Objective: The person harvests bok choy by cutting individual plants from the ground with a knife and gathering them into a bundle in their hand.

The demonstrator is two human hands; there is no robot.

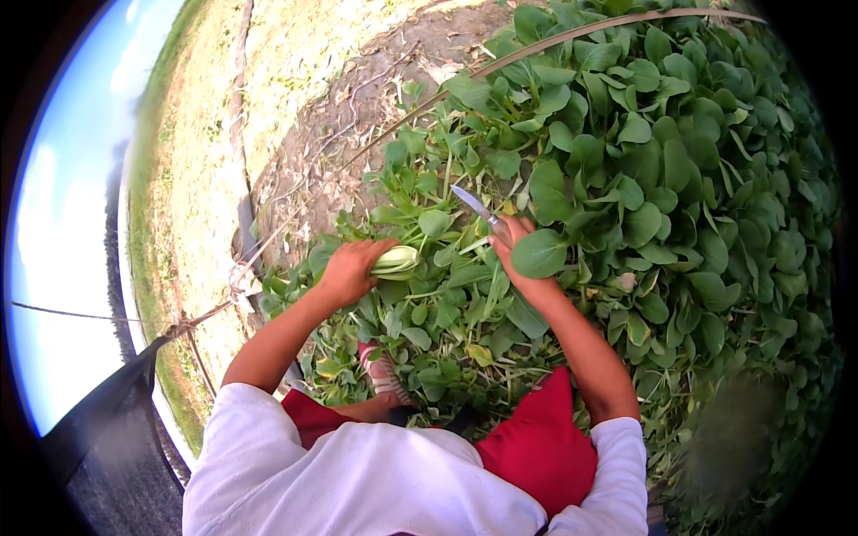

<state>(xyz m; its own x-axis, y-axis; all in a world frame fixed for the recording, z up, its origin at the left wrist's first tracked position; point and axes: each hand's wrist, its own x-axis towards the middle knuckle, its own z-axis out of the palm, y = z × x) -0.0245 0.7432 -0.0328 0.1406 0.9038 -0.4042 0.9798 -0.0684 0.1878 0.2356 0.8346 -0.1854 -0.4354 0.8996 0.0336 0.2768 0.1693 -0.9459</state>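
Note:
My left hand [355,268] is closed around a leafy green, seemingly bok choy [397,262], with its pale stalk base pointing right and its leaves partly hidden behind the hand. In my right hand [516,244] is a small knife [473,201], its blade pointing up and to the left, clear of the held plant. A broad leaf [539,253] covers part of that hand and wrist. Loose leaves and stems [462,275] lie between and below both hands.
Dense standing leafy greens [657,167] fill the right side. A thin curved strip [536,45] arches over the bed. Bare soil with dry litter [328,134] lies upper left. Dark netting [120,435] hangs from a tied pole at lower left. My foot [383,372] is among the leaves.

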